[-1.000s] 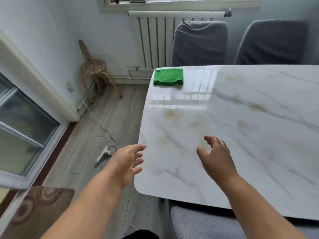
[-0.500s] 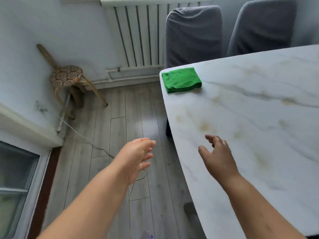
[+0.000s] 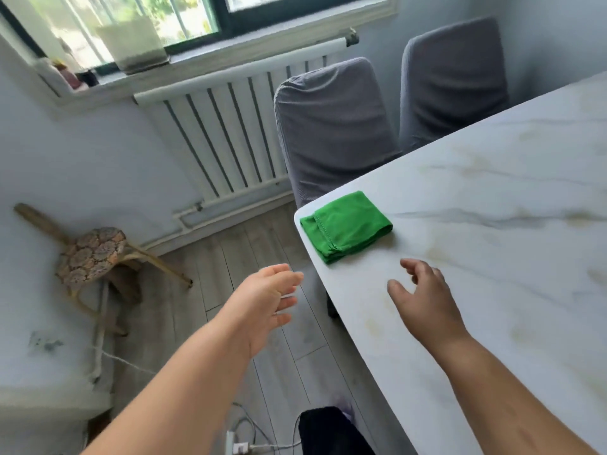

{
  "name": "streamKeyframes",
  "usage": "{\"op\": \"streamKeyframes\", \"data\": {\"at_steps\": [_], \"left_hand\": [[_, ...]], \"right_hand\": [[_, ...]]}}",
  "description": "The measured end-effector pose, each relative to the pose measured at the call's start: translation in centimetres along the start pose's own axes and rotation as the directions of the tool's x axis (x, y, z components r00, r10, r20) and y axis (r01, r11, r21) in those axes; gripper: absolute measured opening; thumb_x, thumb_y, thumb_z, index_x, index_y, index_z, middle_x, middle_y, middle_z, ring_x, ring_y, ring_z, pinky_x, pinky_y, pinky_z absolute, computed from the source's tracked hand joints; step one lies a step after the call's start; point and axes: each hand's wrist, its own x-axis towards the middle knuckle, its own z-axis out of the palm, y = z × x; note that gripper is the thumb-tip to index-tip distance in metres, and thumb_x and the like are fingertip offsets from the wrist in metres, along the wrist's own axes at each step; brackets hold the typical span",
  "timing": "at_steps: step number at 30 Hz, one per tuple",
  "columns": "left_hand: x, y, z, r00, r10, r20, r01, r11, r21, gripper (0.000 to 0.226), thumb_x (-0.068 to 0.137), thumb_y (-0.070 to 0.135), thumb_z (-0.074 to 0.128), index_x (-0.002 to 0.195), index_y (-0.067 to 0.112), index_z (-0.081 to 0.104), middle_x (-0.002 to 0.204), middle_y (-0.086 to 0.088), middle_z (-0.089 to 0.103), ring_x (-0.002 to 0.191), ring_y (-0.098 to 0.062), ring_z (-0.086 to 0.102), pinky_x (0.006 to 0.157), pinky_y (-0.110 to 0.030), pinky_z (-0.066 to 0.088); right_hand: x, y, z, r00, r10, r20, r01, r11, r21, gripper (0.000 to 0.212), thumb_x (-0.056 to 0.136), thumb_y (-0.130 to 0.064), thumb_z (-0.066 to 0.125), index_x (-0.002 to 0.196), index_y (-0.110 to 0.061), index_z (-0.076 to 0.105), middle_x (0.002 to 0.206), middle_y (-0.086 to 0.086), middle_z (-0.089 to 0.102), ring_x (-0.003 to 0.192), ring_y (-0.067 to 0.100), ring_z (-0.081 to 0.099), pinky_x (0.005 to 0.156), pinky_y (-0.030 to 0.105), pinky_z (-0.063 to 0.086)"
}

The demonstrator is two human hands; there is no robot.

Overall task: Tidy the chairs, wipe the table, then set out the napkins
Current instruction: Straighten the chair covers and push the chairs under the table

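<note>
A folded green cloth [image 3: 346,226] lies on the near left corner of the white marble table [image 3: 492,257]. My right hand [image 3: 423,303] hovers over the tabletop just short of the cloth, fingers loosely spread, holding nothing. My left hand [image 3: 267,302] hangs in the air left of the table edge, above the floor, fingers relaxed and empty. Two grey-covered chairs [image 3: 331,126] [image 3: 453,80] stand against the table's far side.
A white radiator [image 3: 223,133] runs under the window behind the chairs. A small patterned stool [image 3: 93,254] leans by the left wall. A cable and power strip [image 3: 239,444] lie on the wood floor near my feet.
The view has swung left and closer to the table corner. The green cloth now lies much nearer my right hand, and both hands have reached forward toward it.
</note>
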Motion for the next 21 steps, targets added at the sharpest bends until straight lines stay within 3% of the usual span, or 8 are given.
{"op": "streamKeyframes", "data": {"at_steps": [6, 12, 18, 21], "left_hand": [[7.4, 8.1, -2.1, 1.0, 0.006, -0.002, -0.006, 0.999, 0.039, 0.043, 0.084, 0.025, 0.067, 0.125, 0.019, 0.056, 0.115, -0.009, 0.062, 0.104, -0.024, 0.061, 0.086, -0.038, 0.048], [14.2, 13.9, -3.6, 0.999, -0.036, 0.018, 0.035, 0.999, 0.037, 0.013, 0.085, 0.023, 0.066, 0.096, 0.016, 0.064, 0.116, -0.014, 0.062, 0.105, -0.027, 0.061, 0.091, -0.041, 0.048], [24.0, 21.2, -4.6, 0.993, 0.01, 0.118, -0.021, 0.995, 0.092, 0.041, 0.083, 0.023, 0.068, 0.123, 0.021, 0.059, 0.118, -0.001, 0.063, 0.107, -0.024, 0.06, 0.086, -0.039, 0.049], [29.7, 25.2, -5.0, 0.977, 0.026, 0.213, -0.059, 0.987, 0.148, 0.046, 0.083, 0.024, 0.068, 0.127, 0.024, 0.056, 0.12, 0.002, 0.062, 0.109, -0.023, 0.059, 0.093, -0.041, 0.049]], "right_hand": [[8.5, -6.2, 2.5, 1.0, 0.008, 0.028, -0.008, 1.0, 0.029, 0.048, 0.089, -0.026, 0.058, 0.135, -0.016, 0.049, 0.129, 0.007, 0.048, 0.119, 0.023, 0.05, 0.101, 0.041, 0.042], [15.2, -10.5, 3.7, 1.0, 0.028, -0.004, -0.028, 0.999, 0.044, 0.045, 0.089, -0.023, 0.06, 0.133, -0.014, 0.051, 0.125, 0.005, 0.052, 0.116, 0.02, 0.052, 0.1, 0.038, 0.042], [22.8, -15.0, 7.0, 0.994, 0.076, -0.072, -0.07, 0.994, 0.089, 0.042, 0.089, -0.02, 0.059, 0.13, -0.016, 0.051, 0.121, 0.003, 0.053, 0.108, 0.017, 0.053, 0.092, 0.031, 0.042], [27.3, -17.5, 9.0, 0.986, 0.116, -0.122, -0.101, 0.987, 0.124, 0.041, 0.089, -0.02, 0.059, 0.129, -0.017, 0.052, 0.118, 0.002, 0.053, 0.104, 0.015, 0.054, 0.086, 0.028, 0.041]]}}
